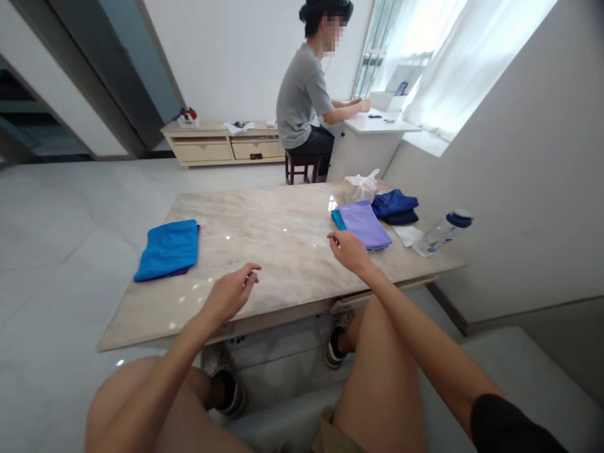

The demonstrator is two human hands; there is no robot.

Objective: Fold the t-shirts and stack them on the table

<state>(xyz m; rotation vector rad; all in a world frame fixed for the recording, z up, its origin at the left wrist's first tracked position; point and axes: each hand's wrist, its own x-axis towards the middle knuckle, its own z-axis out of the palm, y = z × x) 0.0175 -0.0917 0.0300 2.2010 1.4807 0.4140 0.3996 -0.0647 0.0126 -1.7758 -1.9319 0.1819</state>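
My left hand (232, 290) hovers over the near edge of the marble-topped table (264, 226), fingers curved and apart, holding nothing. Farther right, my right hand (348, 250) is just in front of a folded lavender cloth (365, 225), its fingers loosely bent with nothing in them; whether it touches the cloth I cannot tell. A bit of teal cloth (338, 219) shows from under the lavender one. On the table's left end lies a folded blue cloth (168, 249), with a purple cloth (199, 238) peeking out beneath it.
Dark blue cloths (395, 204) lie at the back right, beside a white plastic bag (363, 185). A clear water bottle (442, 233) stands near a white paper (408, 235). Beyond the table a person (302, 94) sits at a white desk (377, 124). A low cabinet (202, 151) lines the wall.
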